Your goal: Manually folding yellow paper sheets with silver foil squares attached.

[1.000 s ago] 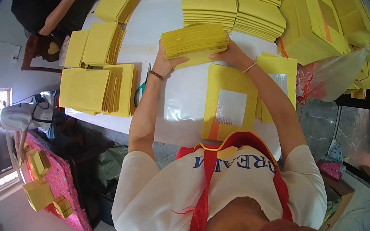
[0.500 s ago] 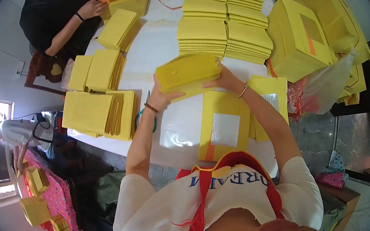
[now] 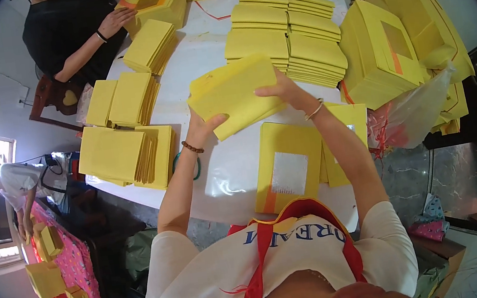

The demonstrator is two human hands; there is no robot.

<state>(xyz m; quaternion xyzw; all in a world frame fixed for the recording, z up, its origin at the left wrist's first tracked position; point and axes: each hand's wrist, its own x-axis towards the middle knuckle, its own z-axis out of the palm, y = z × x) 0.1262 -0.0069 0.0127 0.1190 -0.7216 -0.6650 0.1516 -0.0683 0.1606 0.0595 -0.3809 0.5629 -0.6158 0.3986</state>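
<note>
A stack of yellow paper pieces (image 3: 237, 96) is held tilted above the white table (image 3: 227, 177). My left hand (image 3: 202, 128) grips its left side, with the thumb over the lower corner. On the right edge, my right hand (image 3: 284, 91) is closed with its thumb across the top face. Below the stack, near my right forearm, lies a flat yellow piece (image 3: 289, 142) with a silvery-white panel and an orange strip. A teal-handled tool (image 3: 196, 168) lies by my left wrist, partly hidden by the arm.
Yellow stacks (image 3: 116, 156) stand at the left, and folded piles (image 3: 258, 44) at the back. Large yellow bundles (image 3: 370, 53) and a clear plastic bag (image 3: 418, 116) line the right. A co-worker's hand (image 3: 116, 21) touches a yellow bundle. Another person stands by a pink-covered table (image 3: 78, 260).
Both hands have turned the stack from edge-up to a tilted, broad-face-up position, its pieces slightly fanned. The view has shifted a little.
</note>
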